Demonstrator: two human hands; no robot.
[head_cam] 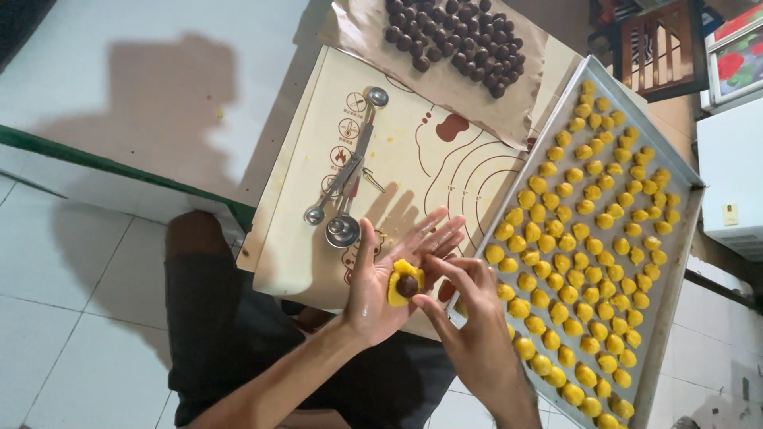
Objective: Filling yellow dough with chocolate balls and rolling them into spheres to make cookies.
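Half-hidden brown ball in yellow dough on spread left hand, right fingers pinching it.

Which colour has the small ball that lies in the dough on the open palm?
Dark brown ball, on yellow dough in the left hand; head view.

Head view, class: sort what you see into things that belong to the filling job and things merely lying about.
In use: left hand, right hand, yellow dough, brown ball, brown balls, tray of yellow pieces, mat.

Lying about: metal scoops, wooden chair, white appliance.
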